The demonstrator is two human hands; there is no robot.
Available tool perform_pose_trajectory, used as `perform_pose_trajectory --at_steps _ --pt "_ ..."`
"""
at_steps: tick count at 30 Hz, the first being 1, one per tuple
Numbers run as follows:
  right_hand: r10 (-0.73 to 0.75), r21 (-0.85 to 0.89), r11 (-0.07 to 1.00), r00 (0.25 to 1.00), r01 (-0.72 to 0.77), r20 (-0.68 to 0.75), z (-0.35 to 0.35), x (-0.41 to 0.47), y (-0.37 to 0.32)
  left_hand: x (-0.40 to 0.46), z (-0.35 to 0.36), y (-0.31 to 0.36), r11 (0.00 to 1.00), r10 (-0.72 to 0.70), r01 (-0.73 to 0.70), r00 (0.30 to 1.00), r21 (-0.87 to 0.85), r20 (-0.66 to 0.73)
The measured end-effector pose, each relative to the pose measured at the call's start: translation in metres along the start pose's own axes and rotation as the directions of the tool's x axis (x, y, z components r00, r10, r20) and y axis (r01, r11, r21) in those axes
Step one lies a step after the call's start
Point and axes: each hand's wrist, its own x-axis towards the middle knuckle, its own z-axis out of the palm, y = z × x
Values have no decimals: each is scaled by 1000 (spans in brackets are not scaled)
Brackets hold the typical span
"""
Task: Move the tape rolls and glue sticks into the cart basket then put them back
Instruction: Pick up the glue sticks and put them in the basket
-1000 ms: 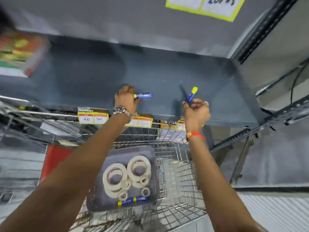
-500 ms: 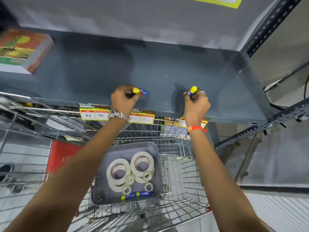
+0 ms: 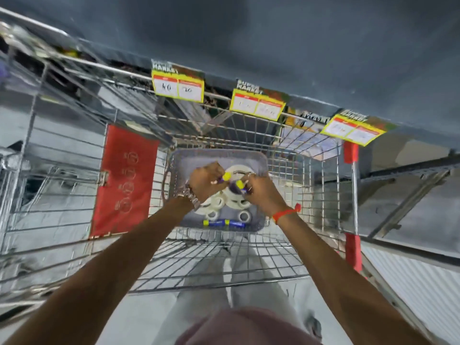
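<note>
A grey plastic basket point(image 3: 258, 160) sits inside the wire cart point(image 3: 321, 195). It holds several white tape rolls point(image 3: 240, 169) and two blue glue sticks point(image 3: 222, 223) with yellow caps along its near wall. My left hand point(image 3: 205, 181) hangs over the basket, shut on a blue glue stick with a yellow cap point(image 3: 226, 176). My right hand point(image 3: 261, 192) is beside it, shut on a second glue stick point(image 3: 240, 185). Both hands cover part of the rolls.
The dark grey shelf point(image 3: 298, 46) runs across the top, with yellow price tags point(image 3: 178, 88) on its front edge. A red panel point(image 3: 124, 180) hangs on the cart's left side. Red corner guards point(image 3: 352, 247) mark the cart's right side.
Both hands came down from the shelf to above the basket, each carrying its glue stick. The view tilted down toward the cart.
</note>
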Motion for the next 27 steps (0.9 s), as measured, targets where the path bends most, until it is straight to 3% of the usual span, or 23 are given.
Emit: perform_pose_trajectory --at_steps 1,4,6,8,10,13,15,18,22,25,27 --pt "-1 -80 997 996 8 87 10 1 4 -8 9 -13 994 -53 39 989 101 141" --pt "1 -329 939 957 98 289 35 1 9 -31 34 -48 931 -257 72 827 358 500" --pt "10 -383 913 933 138 361 47 0 7 -42 48 -64 908 -286 4 737 419 613" --pt "34 -402 905 921 137 389 54 0 3 -46 56 -73 906 -254 -64 710 419 657" --pt "34 -386 913 917 133 397 59 0 -1 -45 59 -76 904 -237 -67 743 422 625" --pt "25 -349 933 956 82 292 62 10 -2 -33 62 -81 920 -216 20 859 391 464" --pt "31 -383 922 975 57 218 62 21 -4 -23 63 -83 910 -281 126 887 395 366" --pt "58 -461 887 989 10 133 66 33 -2 -11 65 -84 887 -284 152 924 435 257" --pt "131 -501 862 989 -82 64 82 46 5 -4 80 -93 835 -391 229 887 501 245" --pt "164 -512 859 960 -26 228 105 44 26 -7 96 -106 816 -427 244 865 524 263" --pt "170 -479 876 965 -54 202 111 46 32 -9 101 -113 825 -404 230 879 517 254"
